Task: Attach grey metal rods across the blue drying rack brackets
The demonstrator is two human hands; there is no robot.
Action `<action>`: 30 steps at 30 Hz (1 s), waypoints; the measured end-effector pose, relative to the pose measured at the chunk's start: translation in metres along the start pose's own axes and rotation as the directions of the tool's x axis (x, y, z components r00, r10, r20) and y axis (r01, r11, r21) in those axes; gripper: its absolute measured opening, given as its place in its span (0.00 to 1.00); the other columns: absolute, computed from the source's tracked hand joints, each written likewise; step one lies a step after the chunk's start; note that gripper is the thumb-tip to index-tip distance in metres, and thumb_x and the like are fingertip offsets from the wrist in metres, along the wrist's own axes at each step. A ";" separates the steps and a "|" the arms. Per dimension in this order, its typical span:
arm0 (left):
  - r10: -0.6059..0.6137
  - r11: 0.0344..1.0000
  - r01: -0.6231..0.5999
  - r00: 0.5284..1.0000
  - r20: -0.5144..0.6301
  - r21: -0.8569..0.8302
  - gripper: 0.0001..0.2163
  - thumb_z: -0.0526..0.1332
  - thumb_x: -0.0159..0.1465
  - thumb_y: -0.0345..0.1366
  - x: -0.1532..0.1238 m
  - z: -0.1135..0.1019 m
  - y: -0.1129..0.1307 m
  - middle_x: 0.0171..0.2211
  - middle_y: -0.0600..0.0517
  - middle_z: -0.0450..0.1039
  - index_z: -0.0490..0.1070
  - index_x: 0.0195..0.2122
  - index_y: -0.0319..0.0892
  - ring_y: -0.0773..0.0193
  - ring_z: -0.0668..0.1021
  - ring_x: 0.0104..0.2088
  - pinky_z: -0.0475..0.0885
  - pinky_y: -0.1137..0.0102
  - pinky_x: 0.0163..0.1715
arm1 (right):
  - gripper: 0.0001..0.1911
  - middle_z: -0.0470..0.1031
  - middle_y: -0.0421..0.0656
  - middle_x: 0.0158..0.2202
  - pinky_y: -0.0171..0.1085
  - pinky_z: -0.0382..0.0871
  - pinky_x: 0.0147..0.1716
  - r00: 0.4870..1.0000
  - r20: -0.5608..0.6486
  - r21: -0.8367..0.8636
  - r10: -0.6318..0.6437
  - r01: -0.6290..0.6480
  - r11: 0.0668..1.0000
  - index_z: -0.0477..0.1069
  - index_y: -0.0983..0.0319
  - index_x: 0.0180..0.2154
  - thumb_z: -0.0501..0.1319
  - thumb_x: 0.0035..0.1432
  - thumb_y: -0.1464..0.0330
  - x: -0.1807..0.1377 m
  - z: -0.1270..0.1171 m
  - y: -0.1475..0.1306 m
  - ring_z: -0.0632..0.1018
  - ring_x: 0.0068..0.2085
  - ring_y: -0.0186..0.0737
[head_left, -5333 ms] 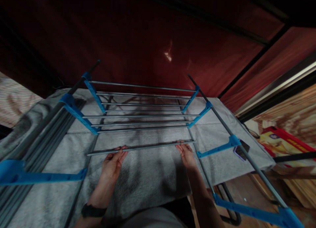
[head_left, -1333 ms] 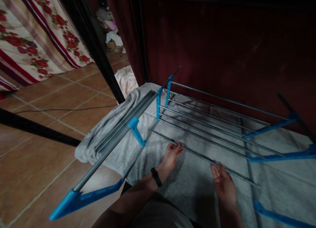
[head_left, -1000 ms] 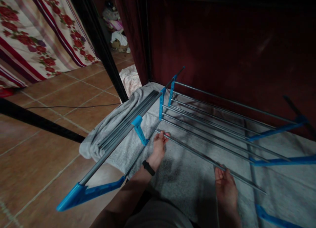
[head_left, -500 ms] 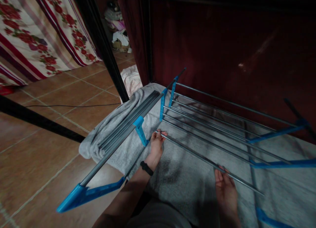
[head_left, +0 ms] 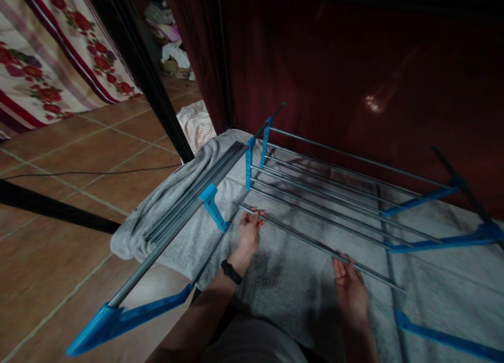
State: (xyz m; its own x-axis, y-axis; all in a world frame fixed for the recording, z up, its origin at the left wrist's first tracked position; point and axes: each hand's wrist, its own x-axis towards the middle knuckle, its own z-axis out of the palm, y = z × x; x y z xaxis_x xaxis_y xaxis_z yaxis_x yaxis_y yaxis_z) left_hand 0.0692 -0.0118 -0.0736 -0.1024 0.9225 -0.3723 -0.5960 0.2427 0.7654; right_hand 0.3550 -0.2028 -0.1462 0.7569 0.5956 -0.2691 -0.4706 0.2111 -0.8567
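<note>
A thin grey metal rod (head_left: 299, 235) runs between my two hands, slanting down to the right. My left hand (head_left: 250, 229) pinches it close to its left end. Farther along, my right hand (head_left: 349, 284) grips the same rod from below, its fingertips around it. Both rod ends look free of the blue brackets. Beyond it lies a partly assembled rack of grey rods (head_left: 326, 205), held by blue plastic brackets (head_left: 249, 163) on the left and long blue arms (head_left: 441, 242) on the right. Another blue bracket (head_left: 214, 208) stands just left of my left hand.
A grey blanket (head_left: 275, 284) lies under the rack. Several loose rods (head_left: 197, 192) rest on its left side. A dark red panel (head_left: 334, 79) rises behind. Black posts (head_left: 145, 74) stand at left, near tiled floor (head_left: 71, 205) and a floral curtain (head_left: 74, 48).
The view has shifted slightly, so the rack and curtain sit farther left. My hands keep hold of the rod, and its left end now shows just past my left fingers.
</note>
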 end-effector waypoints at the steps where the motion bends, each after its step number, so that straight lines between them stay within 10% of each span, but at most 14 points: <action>1: -0.017 1.000 0.017 1.000 0.011 -0.009 0.10 0.76 0.63 0.36 -0.002 0.001 -0.003 0.37 0.51 0.82 0.75 0.40 0.48 0.61 0.85 0.40 0.78 0.69 0.42 | 0.14 0.88 0.42 0.47 0.46 0.83 0.63 1.000 -0.023 -0.010 -0.006 0.006 1.000 0.82 0.53 0.42 0.80 0.56 0.60 -0.002 0.002 0.000 0.87 0.55 0.41; 12: -0.240 0.969 0.247 0.944 0.227 -0.001 0.22 0.87 0.49 0.40 -0.043 0.015 -0.053 0.39 0.50 0.85 0.79 0.39 0.43 0.57 0.86 0.42 0.81 0.63 0.46 | 0.13 0.87 0.42 0.48 0.53 0.75 0.68 0.999 -0.047 -0.014 -0.027 0.027 1.000 0.80 0.55 0.38 0.79 0.56 0.60 -0.018 0.024 -0.002 0.85 0.58 0.43; 30: -0.285 0.958 0.274 0.940 0.189 0.082 0.12 0.82 0.55 0.31 -0.025 0.009 -0.056 0.35 0.51 0.86 0.79 0.33 0.43 0.55 0.89 0.45 0.81 0.56 0.57 | 0.08 0.87 0.40 0.44 0.52 0.77 0.65 0.982 -0.187 0.203 -0.040 0.078 0.976 0.79 0.55 0.40 0.74 0.58 0.67 -0.011 0.028 -0.009 0.85 0.54 0.44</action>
State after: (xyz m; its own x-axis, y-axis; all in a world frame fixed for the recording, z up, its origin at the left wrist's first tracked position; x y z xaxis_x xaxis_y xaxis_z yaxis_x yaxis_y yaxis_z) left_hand 0.1117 -0.0457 -0.1023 0.2246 0.8544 -0.4685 -0.5339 0.5101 0.6744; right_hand 0.3387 -0.1894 -0.1233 0.8465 0.4313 -0.3122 -0.4922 0.4103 -0.7677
